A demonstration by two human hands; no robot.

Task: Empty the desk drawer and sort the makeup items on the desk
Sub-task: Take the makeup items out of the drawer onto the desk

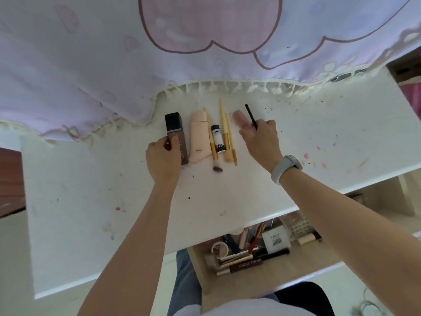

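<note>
While both arms reach over the desk, the scene reads as follows.

Desk: white top (227, 197), stained with pink and dark specks; a lilac fringed cloth (91, 76) covers its far part.

Left hand: the hand (163, 156) rests at the near end of the bottle (176, 136), thumb and fingers curled round its brown body. The bottle lies flat with its black cap pointing away from the person.

Right hand: the hand (260, 140) pinches a thin black stick (251, 116) between thumb and fingers; the stick tilts up and away. A blurred pink item (239, 117) sits at the fingertips; whether the hand touches it cannot be told. A grey band (286, 167) is on this wrist.

Sorted row: just right of the bottle lies a peach tube (199, 137), then a brush (213, 144), a white tube (218, 139) with black print, and two more brushes (227, 142). All lie roughly parallel, close together, bristles toward the person.

Drawer: open (262, 277) below the desk's near edge. It holds a heap of makeup (250, 249): pencils, tubes, a round compact, a white box.
</note>
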